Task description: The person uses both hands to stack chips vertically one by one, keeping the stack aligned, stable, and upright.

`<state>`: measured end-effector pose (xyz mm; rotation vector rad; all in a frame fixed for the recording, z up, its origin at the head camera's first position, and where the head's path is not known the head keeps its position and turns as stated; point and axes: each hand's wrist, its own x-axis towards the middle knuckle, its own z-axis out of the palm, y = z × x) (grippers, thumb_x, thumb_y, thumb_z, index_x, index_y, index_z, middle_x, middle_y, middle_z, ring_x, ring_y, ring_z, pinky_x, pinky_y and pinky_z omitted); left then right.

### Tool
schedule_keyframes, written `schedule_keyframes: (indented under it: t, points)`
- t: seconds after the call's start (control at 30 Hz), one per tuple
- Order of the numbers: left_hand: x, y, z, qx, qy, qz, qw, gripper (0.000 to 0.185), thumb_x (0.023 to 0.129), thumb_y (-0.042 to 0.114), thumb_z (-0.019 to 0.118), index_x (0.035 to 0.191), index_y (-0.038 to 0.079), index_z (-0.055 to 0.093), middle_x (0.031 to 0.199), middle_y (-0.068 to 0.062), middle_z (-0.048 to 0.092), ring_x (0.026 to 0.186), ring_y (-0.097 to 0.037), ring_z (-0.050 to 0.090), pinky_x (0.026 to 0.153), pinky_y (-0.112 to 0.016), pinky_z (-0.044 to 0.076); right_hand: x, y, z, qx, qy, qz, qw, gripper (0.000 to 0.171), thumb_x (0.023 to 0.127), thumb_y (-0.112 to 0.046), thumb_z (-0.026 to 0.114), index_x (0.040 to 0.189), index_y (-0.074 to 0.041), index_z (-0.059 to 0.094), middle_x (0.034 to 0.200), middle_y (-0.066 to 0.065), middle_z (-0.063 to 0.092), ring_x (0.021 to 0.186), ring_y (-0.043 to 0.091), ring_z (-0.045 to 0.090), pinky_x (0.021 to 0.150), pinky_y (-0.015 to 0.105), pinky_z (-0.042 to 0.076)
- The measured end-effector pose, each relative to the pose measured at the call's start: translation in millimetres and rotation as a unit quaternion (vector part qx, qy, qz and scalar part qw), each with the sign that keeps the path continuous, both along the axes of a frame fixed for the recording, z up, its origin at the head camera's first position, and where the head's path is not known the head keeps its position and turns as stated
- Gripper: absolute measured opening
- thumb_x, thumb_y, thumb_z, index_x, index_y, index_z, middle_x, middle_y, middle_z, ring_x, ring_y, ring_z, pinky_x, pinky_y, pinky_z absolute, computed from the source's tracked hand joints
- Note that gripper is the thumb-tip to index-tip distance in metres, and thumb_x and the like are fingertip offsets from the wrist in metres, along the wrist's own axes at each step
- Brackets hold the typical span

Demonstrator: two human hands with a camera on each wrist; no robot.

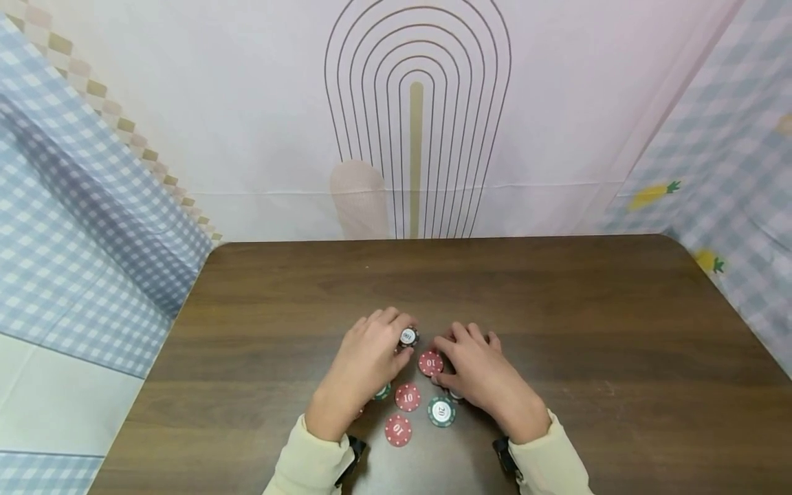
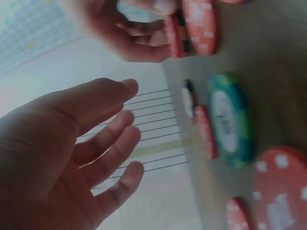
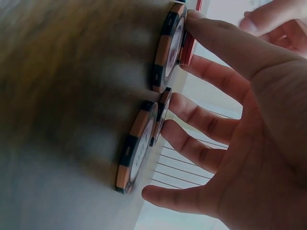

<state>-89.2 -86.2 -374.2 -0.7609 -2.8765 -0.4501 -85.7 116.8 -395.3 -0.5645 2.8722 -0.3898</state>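
My right hand point(image 1: 485, 364) pinches a red poker chip point(image 1: 430, 363) marked 10 between thumb and forefinger, low over the table. In the right wrist view its other fingers are spread close to black-and-orange chips point(image 3: 169, 48). My left hand point(image 1: 371, 350) hovers beside a black chip point(image 1: 408, 336) marked 100. Seen from the left wrist, this hand point(image 2: 91, 148) has loosely bent fingers with nothing between them. Nearer my body lie two red chips, one at the centre point(image 1: 408, 397) and one lower point(image 1: 398, 430), plus a green chip point(image 1: 441, 412) marked 20.
Another green chip point(image 1: 383, 392) is partly covered by the left wrist, and a chip point(image 1: 456, 395) peeks out under the right palm. The brown wooden table point(image 1: 619, 309) meets a patterned white cloth point(image 1: 260, 124) at its back edge. Checked cloth point(image 1: 80, 206) hangs along the left side.
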Motion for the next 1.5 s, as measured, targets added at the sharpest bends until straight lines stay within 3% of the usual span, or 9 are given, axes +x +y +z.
schedule_keyframes:
  t: [0.27, 0.7, 1.07, 1.33, 1.5]
  points:
    - [-2.6, 0.3, -17.0, 0.008, -0.006, 0.011, 0.9999, 0.035, 0.089, 0.024, 0.087, 0.121, 0.013, 0.075, 0.117, -0.006, 0.07, 0.107, -0.027, 0.067, 0.092, -0.047, 0.055, 2.6, 1.9, -2.3, 0.001, -0.01, -0.005, 1.0, 0.046, 0.089, -0.038, 0.086, 0.129, -0.022, 0.072, 0.123, 0.006, 0.059, 0.118, 0.031, 0.052, 0.105, 0.076, 0.037]
    - [-15.3, -2.0, -28.0, 0.064, -0.106, -0.004, 0.9923, 0.041, 0.095, 0.022, 0.081, 0.132, 0.01, 0.07, 0.128, -0.009, 0.068, 0.118, -0.03, 0.065, 0.101, -0.053, 0.053, 4.4, 6.1, 0.3, -0.005, -0.005, -0.01, 1.0, 0.042, 0.089, -0.034, 0.087, 0.126, -0.021, 0.072, 0.122, 0.007, 0.059, 0.118, 0.032, 0.053, 0.104, 0.076, 0.038]
    - [-20.4, 1.7, -26.7, -0.021, -0.094, 0.014, 0.9953, 0.035, 0.091, 0.021, 0.084, 0.123, 0.01, 0.074, 0.111, -0.009, 0.066, 0.1, -0.029, 0.064, 0.084, -0.049, 0.058, 7.3, 1.8, -1.5, -0.016, -0.016, 0.002, 1.0, 0.041, 0.09, -0.034, 0.086, 0.126, -0.022, 0.072, 0.119, 0.006, 0.057, 0.114, 0.03, 0.051, 0.104, 0.074, 0.038]
    - [-22.5, 8.5, -16.7, -0.038, -0.107, 0.04, 0.9927, 0.031, 0.091, 0.019, 0.085, 0.119, 0.011, 0.075, 0.113, -0.01, 0.067, 0.103, -0.03, 0.065, 0.085, -0.051, 0.058, 4.4, 1.9, 3.0, -0.009, -0.007, 0.002, 1.0, 0.04, 0.091, -0.035, 0.085, 0.126, -0.022, 0.072, 0.117, 0.006, 0.057, 0.112, 0.03, 0.05, 0.101, 0.073, 0.041]
    - [-22.4, 7.2, -17.0, -0.069, -0.082, 0.04, 0.9934, 0.027, 0.087, 0.024, 0.085, 0.106, 0.009, 0.074, 0.102, -0.008, 0.067, 0.091, -0.025, 0.064, 0.079, -0.047, 0.057, 3.9, 1.9, 3.5, -0.01, -0.009, -0.001, 1.0, 0.041, 0.091, -0.035, 0.085, 0.128, -0.022, 0.072, 0.118, 0.006, 0.057, 0.113, 0.03, 0.05, 0.102, 0.074, 0.04]
